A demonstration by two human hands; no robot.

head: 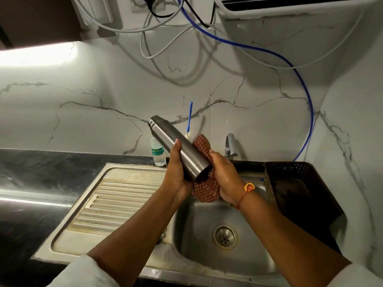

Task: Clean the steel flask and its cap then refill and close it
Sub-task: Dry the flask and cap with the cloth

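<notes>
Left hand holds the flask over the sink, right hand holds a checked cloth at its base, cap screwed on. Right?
One error: the cap is off. The head view shows the flask with its threaded neck bare. The rest stands: left hand grips it over the sink, right hand holds the checked cloth at its base.

The flask (180,150) is seen to be brushed steel, smooth with a soft satin sheen and ridged at the threaded neck. The cloth (206,188) is woven, matt and chequered in red. The sink (199,224) is made of dull stainless steel (stained and yellowed along the ribbed draining board (116,204)). The tap (230,145) is polished chrome. The bench (31,172) is finished in dark glossy stone, the wall (83,100) in veined marble. The basket (290,168) is moulded in perforated dark plastic, the bottle (158,154) in clear plastic.
</notes>
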